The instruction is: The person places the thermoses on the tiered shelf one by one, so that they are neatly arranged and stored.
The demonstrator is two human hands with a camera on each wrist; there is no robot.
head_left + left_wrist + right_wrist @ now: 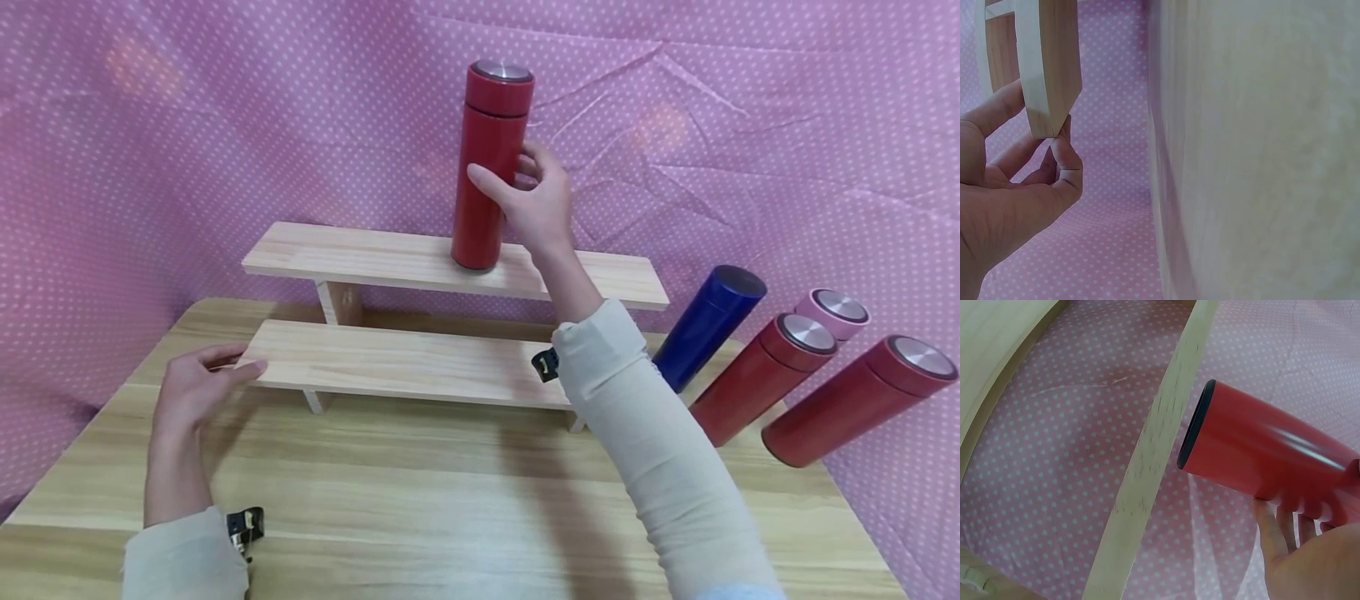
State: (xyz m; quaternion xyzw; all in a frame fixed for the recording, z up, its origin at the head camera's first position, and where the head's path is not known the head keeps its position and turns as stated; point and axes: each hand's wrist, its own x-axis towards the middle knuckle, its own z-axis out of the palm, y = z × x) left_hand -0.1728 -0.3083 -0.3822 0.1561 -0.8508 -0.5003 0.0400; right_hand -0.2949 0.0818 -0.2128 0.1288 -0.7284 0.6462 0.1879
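My right hand (542,196) grips a red thermos bottle (491,137) with a silver-topped lid, thumb across its front and fingers round the far side. The bottle stands nearly upright, its base overlapping the upper board (360,252) of a two-tier wooden shelf in the head view. From the right wrist, the black-rimmed base of the red thermos bottle (1272,447) shows right by the board's edge (1147,456). My left hand (197,387) pinches the left end of the lower board (405,362), thumb on top. In the left wrist view, fingers curl around that board's end (1050,75).
On the right side of the wooden table (390,508) are a blue thermos bottle (705,329), a pink one (832,310) and two red ones, the nearer-left (765,379) and the far-right (855,404). Pink dotted cloth (300,108) hangs behind the table.
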